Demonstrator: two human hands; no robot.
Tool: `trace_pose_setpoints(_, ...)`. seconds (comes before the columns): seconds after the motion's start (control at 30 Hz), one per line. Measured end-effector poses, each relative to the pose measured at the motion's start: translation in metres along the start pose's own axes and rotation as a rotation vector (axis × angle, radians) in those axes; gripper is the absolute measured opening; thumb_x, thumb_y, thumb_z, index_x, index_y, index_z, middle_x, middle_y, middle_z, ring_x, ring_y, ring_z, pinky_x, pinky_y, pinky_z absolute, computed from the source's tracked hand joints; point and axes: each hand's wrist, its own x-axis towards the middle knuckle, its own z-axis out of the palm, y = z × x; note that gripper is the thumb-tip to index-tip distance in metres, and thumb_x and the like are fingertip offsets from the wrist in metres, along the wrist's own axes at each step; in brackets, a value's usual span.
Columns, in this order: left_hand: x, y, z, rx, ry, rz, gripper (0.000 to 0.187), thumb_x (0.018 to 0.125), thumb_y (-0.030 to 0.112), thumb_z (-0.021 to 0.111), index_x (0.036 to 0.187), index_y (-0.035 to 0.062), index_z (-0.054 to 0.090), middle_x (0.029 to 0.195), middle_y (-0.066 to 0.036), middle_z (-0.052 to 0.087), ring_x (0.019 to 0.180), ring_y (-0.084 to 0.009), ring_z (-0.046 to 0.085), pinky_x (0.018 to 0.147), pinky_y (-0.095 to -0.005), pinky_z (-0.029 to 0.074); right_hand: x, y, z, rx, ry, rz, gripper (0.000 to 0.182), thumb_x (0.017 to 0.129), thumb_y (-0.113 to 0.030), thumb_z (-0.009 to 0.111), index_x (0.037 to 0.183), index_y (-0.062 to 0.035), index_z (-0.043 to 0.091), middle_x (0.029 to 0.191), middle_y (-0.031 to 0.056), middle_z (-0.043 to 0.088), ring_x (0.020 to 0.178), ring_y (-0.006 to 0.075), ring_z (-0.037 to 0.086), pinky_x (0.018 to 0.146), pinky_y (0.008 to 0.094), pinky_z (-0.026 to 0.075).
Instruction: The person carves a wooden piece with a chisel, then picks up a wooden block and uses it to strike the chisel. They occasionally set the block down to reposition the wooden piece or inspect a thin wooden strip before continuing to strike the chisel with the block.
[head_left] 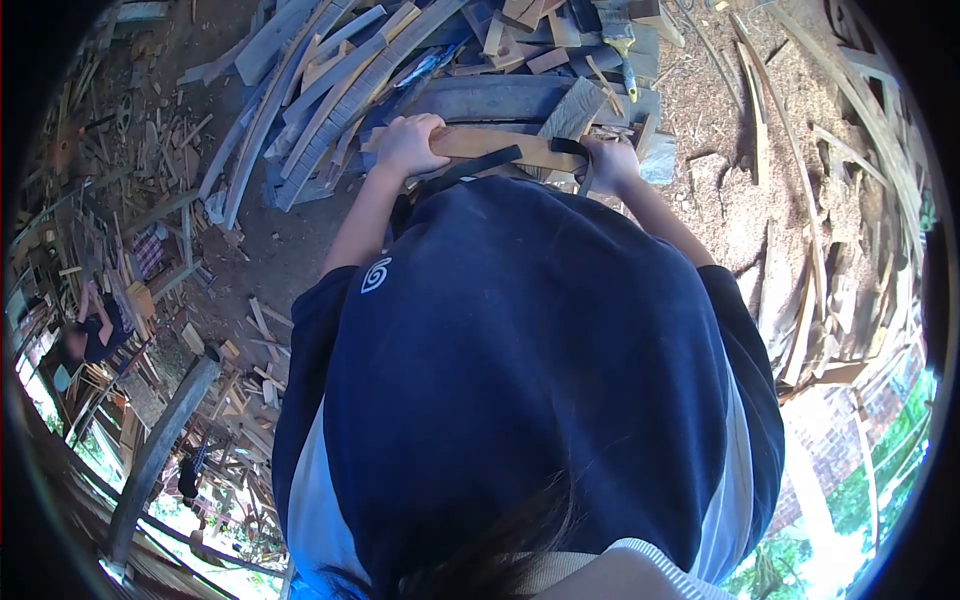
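Note:
A curved strip of light wood [480, 145] lies crosswise at the top centre, in front of the dark blue shirt. My left hand [408, 147] is closed round its left end, thumb along the top. At the right end my right hand [611, 165] is closed, with a dark strap or strip [568, 147] beside its fingers; what exactly it grips is partly hidden. Another dark strip [487, 162] crosses the wood near the middle. Just beyond stands a rough wooden block [573, 110].
Long curved planks [350, 105] are piled at the upper left. A paint brush [622, 50] lies at the top right of the wood pile. Sawdust and thin slats [760, 130] cover the right ground. A person [98, 325] sits far left, near a post [165, 440].

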Motion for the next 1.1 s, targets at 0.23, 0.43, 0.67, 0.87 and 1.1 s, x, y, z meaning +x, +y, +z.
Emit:
trace_pose_setpoints(0.23, 0.003, 0.041, -0.003, 0.145, 0.368, 0.225, 0.079, 0.074, 0.026, 0.075, 0.144, 0.0385, 0.041, 0.151, -0.001, 0.035, 0.139, -0.0208, 0.033, 0.105, -0.0489, 0.023, 0.014, -0.006, -0.008, -0.006, -0.024, -0.023, 0.04, 0.065, -0.032, 0.071, 0.098, -0.0119, 0.061, 0.079, 0.0131, 0.068, 0.077, 0.0344, 0.068, 0.068, 0.0461, 0.054)
trace_pose_setpoints(0.43, 0.002, 0.076, 0.004, 0.303, 0.308, 0.207, 0.049, 0.09, 0.016, 0.054, 0.134, 0.0372, 0.053, 0.156, -0.005, 0.028, 0.145, -0.0258, 0.022, 0.108, -0.0613, 0.017, 0.007, -0.037, -0.02, 0.103, 0.184, -0.085, 0.04, 0.065, -0.032, 0.072, 0.097, -0.0115, 0.06, 0.076, 0.0144, 0.067, 0.074, 0.0365, 0.067, 0.066, 0.0483, 0.053)
trace_pose_setpoints(0.67, 0.0, 0.064, 0.009, 0.292, 0.361, 0.178, 0.052, 0.09, 0.013, 0.055, 0.137, 0.0351, 0.05, 0.157, -0.008, 0.025, 0.144, -0.0306, 0.026, 0.11, -0.0567, 0.021, 0.007, -0.051, -0.022, 0.092, 0.273, -0.014, 0.037, 0.066, -0.03, 0.071, 0.098, -0.013, 0.06, 0.07, 0.0146, 0.067, 0.067, 0.0373, 0.067, 0.061, 0.0482, 0.053)
trace_pose_setpoints(0.87, 0.002, 0.039, -0.047, 0.372, 0.221, -0.147, 0.062, 0.076, 0.02, 0.071, 0.135, 0.0196, 0.052, 0.141, -0.009, 0.05, 0.133, -0.0256, 0.044, 0.107, -0.0523, 0.03, 0.006, -0.044, -0.053, -0.066, 0.201, 0.018, 0.034, 0.069, -0.034, 0.071, 0.094, -0.0144, 0.058, 0.079, 0.0089, 0.069, 0.076, 0.032, 0.069, 0.065, 0.0437, 0.056)
trace_pose_setpoints(1.1, 0.012, 0.032, -0.049, 0.044, 0.029, -0.088, 0.04, 0.076, 0.026, 0.069, 0.113, 0.0101, 0.065, 0.107, -0.014, 0.069, 0.103, -0.0332, 0.065, 0.091, -0.043, 0.049, 0.007, -0.028, -0.093, 0.138, 0.651, -0.073, 0.069, 0.057, -0.016, 0.08, 0.122, -0.012, 0.055, 0.12, 0.0098, 0.059, 0.11, 0.0336, 0.058, 0.094, 0.0429, 0.046)
